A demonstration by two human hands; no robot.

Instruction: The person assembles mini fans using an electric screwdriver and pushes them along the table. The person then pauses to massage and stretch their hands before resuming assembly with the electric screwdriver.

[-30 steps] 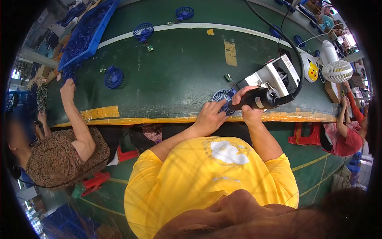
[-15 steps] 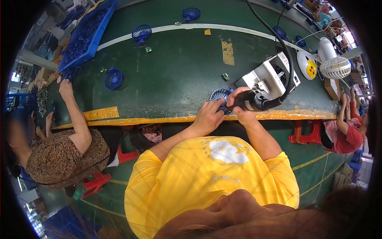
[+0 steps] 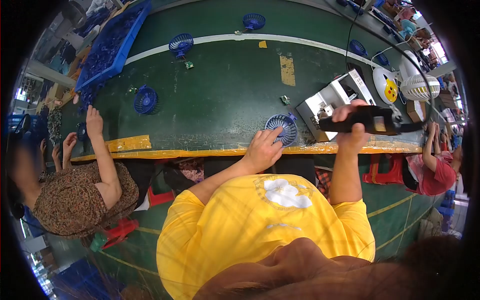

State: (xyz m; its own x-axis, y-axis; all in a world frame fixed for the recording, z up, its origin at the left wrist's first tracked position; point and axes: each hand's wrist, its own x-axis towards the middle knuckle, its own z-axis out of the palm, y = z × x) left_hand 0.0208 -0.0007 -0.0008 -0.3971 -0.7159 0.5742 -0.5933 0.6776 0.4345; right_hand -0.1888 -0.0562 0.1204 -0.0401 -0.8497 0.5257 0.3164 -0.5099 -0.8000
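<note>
At far left, beside the worktop (image 3: 215,107), a co-worker in a brown speckled top (image 3: 85,200), with a raised hand (image 3: 94,122) near the lower end of a blue tray (image 3: 127,50). In the tray, a heap of small dark blue pieces, too jumbled to tell apart, some spilling past the lower end. Farther right, a blue fan cage (image 3: 146,100) beside a small green board (image 3: 132,90); beyond, another cage (image 3: 181,45) with a board (image 3: 189,65) just below, then a third (image 3: 254,21) near the far side.

Near the front edge, the left grip (image 3: 266,150), fingers bent onto the lower left part of a round blue cage (image 3: 281,129); cannot tell whether pinching or merely resting. Cage flat on the worktop, ribs fanning out from the middle, no long axis, small tab pointing to the upper right, away from the body.

Right of the cage and apart from it, a black tool (image 3: 382,120) closed firmly in the right grip (image 3: 351,131): fingers over the far side, thumb along the near side. Long axis nearly level, nose to the left of the grip, thicker corded end to the right. Behind, an open-fronted white metal box (image 3: 334,97); farther right, a white fan (image 3: 420,87) above a cardboard box (image 3: 416,111), contents hidden.
</note>
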